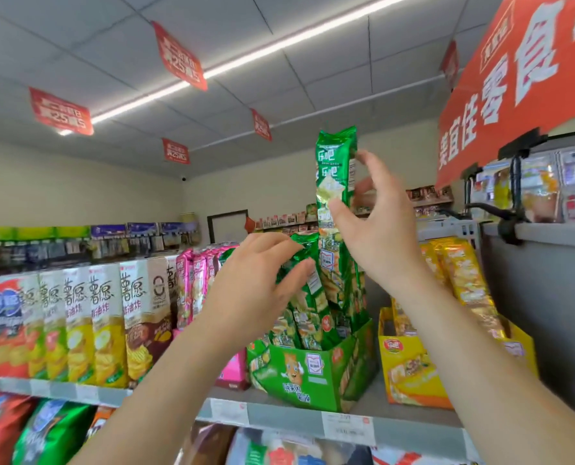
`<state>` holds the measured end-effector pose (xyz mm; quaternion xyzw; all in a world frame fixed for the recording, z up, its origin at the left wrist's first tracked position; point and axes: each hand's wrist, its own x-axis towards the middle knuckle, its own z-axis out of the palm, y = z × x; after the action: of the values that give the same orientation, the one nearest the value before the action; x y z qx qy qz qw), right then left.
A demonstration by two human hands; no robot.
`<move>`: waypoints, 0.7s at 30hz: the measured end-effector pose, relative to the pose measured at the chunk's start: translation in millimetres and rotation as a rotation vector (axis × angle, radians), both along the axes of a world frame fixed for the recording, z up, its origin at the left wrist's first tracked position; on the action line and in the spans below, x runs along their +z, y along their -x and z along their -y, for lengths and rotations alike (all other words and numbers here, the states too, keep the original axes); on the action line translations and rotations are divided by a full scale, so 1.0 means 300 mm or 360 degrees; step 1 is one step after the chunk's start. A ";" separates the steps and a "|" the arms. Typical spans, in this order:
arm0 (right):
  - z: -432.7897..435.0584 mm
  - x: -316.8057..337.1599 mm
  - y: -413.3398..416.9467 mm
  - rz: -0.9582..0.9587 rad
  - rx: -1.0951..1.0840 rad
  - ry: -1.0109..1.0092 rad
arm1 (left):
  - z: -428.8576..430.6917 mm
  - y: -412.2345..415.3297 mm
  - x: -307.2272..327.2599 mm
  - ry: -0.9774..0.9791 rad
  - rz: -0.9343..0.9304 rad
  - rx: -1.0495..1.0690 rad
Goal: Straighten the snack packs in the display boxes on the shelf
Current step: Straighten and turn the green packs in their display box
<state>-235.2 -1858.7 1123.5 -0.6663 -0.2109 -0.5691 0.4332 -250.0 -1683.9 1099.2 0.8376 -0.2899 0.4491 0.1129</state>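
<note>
Green pack (pixel 334 162) in R hand (pixel 376 223) grip above box rim (pixel 301 350); L hand (pixel 249 290) grip on boxed packs (pixel 308 317).

Surface finishes on a snack shelf.
The raised snack pack (pixel 334 169) and the standing snack packs (pixel 313 313) are glossy, crinkled, foil-like film, and the pink packs (pixel 192 280) shine likewise. The green display box (pixel 309 370) and yellow display box (pixel 410 367) are printed card with a soft sheen. The shelf (pixel 279 416) edge looks smooth, matt grey. Its price labels (pixel 348 427) are matt paper.
</note>
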 end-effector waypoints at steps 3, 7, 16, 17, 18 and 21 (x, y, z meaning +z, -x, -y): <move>-0.018 -0.049 -0.026 -0.0129 0.0031 0.0137 | -0.008 -0.009 0.002 0.0025 -0.0013 -0.0062; -0.024 -0.104 -0.054 -0.0226 0.0028 0.0228 | -0.007 -0.021 0.006 0.0018 0.0056 -0.0080; -0.001 -0.172 -0.035 -0.0268 -0.0145 0.0412 | 0.005 -0.035 0.022 0.0060 0.0026 -0.0167; -0.001 -0.181 -0.033 -0.0289 -0.0149 0.0424 | 0.010 -0.036 0.027 0.0073 0.0042 -0.0187; 0.000 -0.191 -0.033 -0.0322 -0.0160 0.0442 | 0.016 -0.039 0.034 0.0060 0.0053 -0.0206; 0.004 -0.224 -0.041 -0.0442 -0.0155 0.0515 | 0.045 -0.044 0.058 -0.0106 0.0044 -0.0145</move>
<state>-222.8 -1859.8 1056.4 -0.8086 -0.2054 -0.4508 0.3176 -236.9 -1697.4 1116.6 0.8204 -0.3441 0.4452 0.1013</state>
